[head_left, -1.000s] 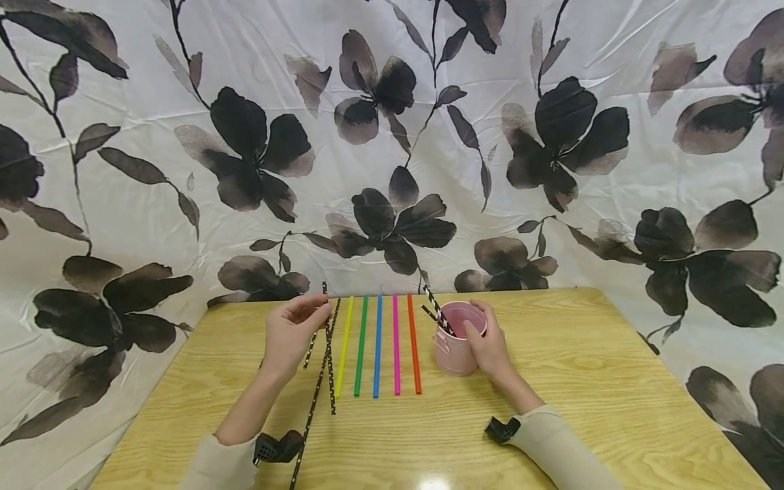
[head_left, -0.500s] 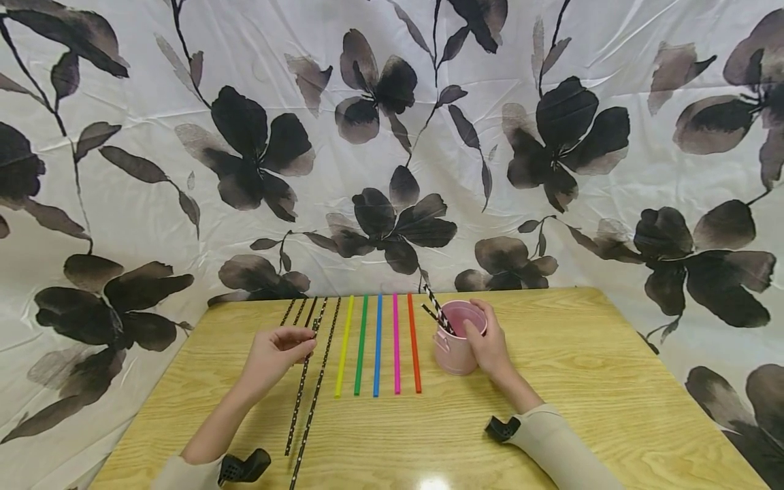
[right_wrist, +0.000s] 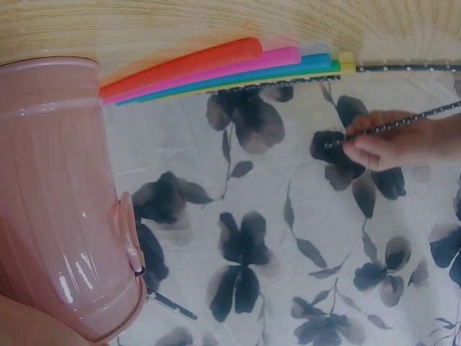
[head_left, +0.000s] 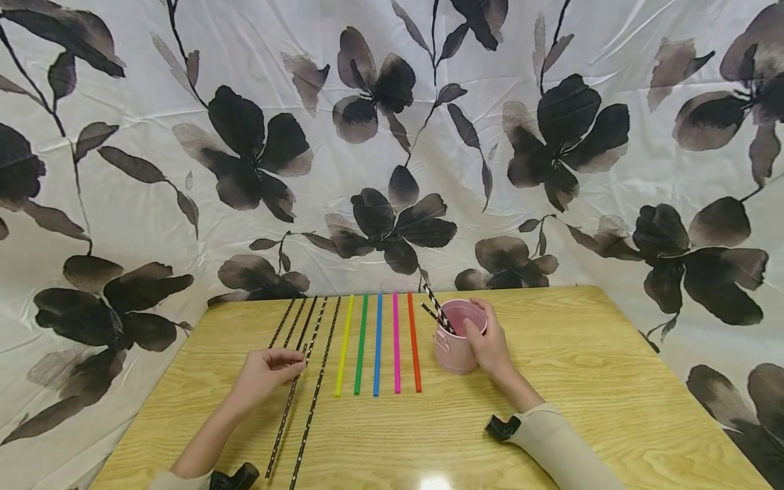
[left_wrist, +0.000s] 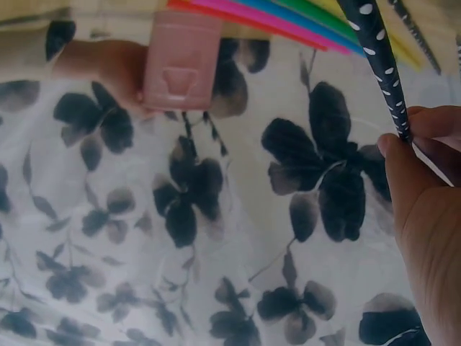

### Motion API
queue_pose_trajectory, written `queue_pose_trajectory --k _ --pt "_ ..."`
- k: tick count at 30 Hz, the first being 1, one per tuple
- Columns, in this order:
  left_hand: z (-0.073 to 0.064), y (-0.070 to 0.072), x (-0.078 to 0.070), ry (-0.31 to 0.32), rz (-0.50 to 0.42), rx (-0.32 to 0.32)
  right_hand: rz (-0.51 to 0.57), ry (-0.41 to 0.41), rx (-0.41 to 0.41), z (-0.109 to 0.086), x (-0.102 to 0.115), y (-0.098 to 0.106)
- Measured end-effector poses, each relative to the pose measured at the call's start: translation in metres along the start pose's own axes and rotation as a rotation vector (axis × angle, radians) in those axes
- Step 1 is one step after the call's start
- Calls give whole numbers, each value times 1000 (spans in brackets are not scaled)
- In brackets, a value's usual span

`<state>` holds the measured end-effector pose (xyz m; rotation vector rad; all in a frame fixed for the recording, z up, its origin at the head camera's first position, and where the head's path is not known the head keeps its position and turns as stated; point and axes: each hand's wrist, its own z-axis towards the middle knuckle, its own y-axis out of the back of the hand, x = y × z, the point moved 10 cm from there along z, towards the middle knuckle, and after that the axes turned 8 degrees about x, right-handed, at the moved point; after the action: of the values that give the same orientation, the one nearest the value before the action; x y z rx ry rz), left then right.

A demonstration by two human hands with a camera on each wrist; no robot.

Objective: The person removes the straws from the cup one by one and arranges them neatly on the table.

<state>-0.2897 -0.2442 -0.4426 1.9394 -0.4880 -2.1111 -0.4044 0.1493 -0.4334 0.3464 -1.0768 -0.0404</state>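
My left hand (head_left: 265, 376) pinches one end of a black straw with white dots (head_left: 283, 423) between thumb and fingers, over the left part of the table. The left wrist view shows the dotted straw (left_wrist: 374, 61) slanting up from the fingertips. With my right hand (head_left: 492, 344) I grip a small pink bucket (head_left: 453, 355), thumb over its rim and fingers behind its far side. Several black-and-white patterned straws (head_left: 436, 305) lean out of the bucket's left side. Its pink wall (right_wrist: 54, 194) fills the left of the right wrist view.
Left of the bucket, straws lie side by side: red (head_left: 414, 344), pink (head_left: 396, 344), blue (head_left: 378, 346), green (head_left: 361, 346) and yellow (head_left: 344, 346). Several dark patterned straws (head_left: 318, 381) lie further left. A floral cloth (head_left: 392, 136) hangs behind the wooden table (head_left: 582, 354).
My left hand has moved left and toward the table's front with the dotted straw, away from the yellow straw. My right hand and the bucket have stayed put.
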Motion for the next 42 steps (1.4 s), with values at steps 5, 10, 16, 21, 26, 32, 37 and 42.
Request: queue_pose_trajectory --k 5,10,16,21,26,32,37,42 --pt "-6 -3 15 36 -4 38 2 -12 -6 -1 1 -1" --pt "-10 -8 23 61 10 83 11 -17 -8 -3 4 -1" --pt "-13 -8 30 73 43 84 12 -21 -2 -4 3 -1" --pt "-14 -9 37 81 45 104 8 -12 -4 -4 4 -1" --pt "-14 -11 45 87 27 129 2 -8 3 -6 5 -3" --pt "-16 -10 45 88 80 125 3 -16 13 -8 9 -4" --pt "-20 -11 42 94 69 131 27 -3 13 -12 28 -4" --pt "-20 -10 46 125 72 121 36 -3 7 -16 46 -4"
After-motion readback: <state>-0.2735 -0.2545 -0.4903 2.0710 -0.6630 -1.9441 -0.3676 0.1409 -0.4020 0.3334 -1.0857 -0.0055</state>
